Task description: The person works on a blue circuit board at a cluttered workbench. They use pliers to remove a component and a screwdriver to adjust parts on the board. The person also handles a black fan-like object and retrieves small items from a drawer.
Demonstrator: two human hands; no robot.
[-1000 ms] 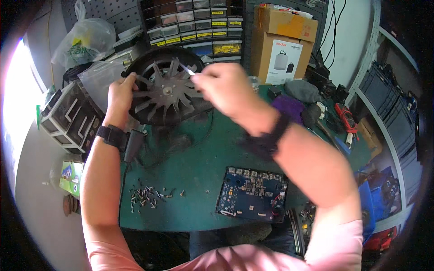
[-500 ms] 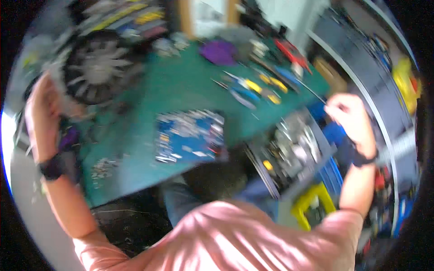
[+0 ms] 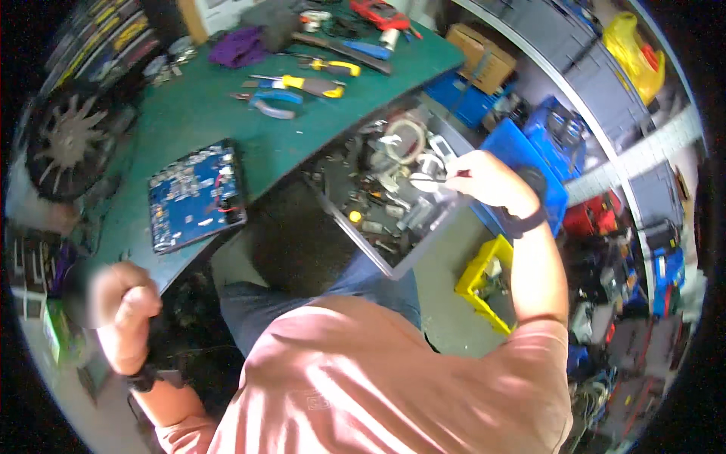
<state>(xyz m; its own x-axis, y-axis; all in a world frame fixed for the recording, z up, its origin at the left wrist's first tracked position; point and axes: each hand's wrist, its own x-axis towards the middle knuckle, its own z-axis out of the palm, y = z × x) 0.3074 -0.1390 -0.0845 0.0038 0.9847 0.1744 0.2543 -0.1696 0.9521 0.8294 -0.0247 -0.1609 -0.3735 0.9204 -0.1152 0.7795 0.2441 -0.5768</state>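
My right hand (image 3: 484, 178), wearing a dark wristband, is closed over the right side of an open drawer (image 3: 391, 270) full of small parts. It pinches a thin, dark rod-like tool (image 3: 429, 179) whose tip points left over the drawer; its exact kind is unclear. At lower left, beside the bench's front corner, my left hand (image 3: 128, 299) is curled closed, with some blur around it. Whether anything is inside those fingers is hidden. A blue circuit board (image 3: 184, 214) in a dark casing lies on the green bench (image 3: 162, 121) between both hands.
Pliers with blue handles (image 3: 276, 98), yellow-handled tools (image 3: 321, 87) and a purple cloth (image 3: 238, 47) lie farther back. A black fan-like wheel (image 3: 72, 136) stands at left. Right of the drawer are blue bins (image 3: 522, 163), a yellow crate (image 3: 473, 280) and shelving.
The view has swung to the right, so the bench appears farther left. My right hand, with the thin tool, is now over the drawer. My left hand has come down and curled up.
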